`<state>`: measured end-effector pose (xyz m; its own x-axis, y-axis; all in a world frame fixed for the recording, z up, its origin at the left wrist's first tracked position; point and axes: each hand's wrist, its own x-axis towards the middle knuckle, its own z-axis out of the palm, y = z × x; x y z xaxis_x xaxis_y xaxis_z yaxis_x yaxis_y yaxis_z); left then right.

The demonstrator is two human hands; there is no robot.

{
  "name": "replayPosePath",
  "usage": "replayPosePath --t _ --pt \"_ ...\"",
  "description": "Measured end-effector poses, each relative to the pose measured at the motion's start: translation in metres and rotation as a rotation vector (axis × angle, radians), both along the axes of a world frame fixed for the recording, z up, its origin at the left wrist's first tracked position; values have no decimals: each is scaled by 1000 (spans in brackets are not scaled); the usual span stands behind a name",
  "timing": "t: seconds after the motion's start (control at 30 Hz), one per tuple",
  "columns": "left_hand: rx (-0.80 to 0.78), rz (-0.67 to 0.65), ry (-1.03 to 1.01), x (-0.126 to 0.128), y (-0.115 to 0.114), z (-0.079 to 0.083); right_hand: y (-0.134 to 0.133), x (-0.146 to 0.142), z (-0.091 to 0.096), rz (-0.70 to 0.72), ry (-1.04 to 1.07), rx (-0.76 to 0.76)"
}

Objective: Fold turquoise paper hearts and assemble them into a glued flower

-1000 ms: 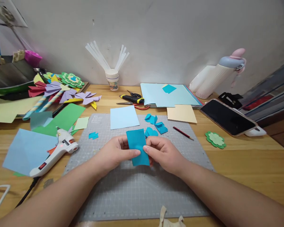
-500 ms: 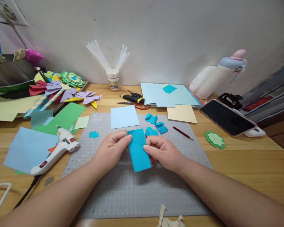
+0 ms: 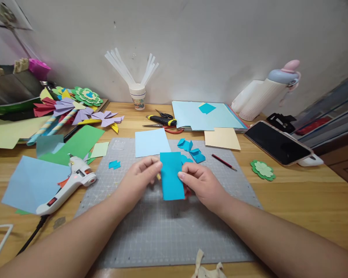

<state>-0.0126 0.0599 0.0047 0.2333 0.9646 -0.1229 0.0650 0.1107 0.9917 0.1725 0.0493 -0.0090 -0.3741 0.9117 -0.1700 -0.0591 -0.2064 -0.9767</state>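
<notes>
A blue rectangle of paper hangs upright above the grey cutting mat, pinched at both sides. My left hand is closed on its left edge, thumb in front. Closed on the right edge is my right hand; something red shows behind its fingers, mostly hidden. Just beyond the paper lie several cut and folded blue paper pieces. Smaller blue scraps rest on the mat to the left. A light blue paper square lies behind my left hand.
A glue gun with a cord lies at left beside green and blue sheets. Right of the mat are a green paper flower and a phone. A pencil, pliers and a paper cup with white sticks stand further back.
The blue paper has moved slightly up and turned from a tilt to nearly straight. Both hands still hold it, and my left fingers have shifted along its edge.
</notes>
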Motion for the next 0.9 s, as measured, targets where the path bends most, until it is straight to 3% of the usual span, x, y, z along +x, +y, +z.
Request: replayPosePath --t 0.1,0.47,0.73,0.9 --pt "-44 6 12 4 -5 2 0 -1 -1 14 -18 1" --pt "96 31 153 -1 -4 -7 2 -3 -5 76 -7 -35" --pt "23 -69 74 3 -4 -4 3 -3 -5 34 -2 -19" --pt "78 -4 181 2 -5 -6 3 -4 -4 51 4 -9"
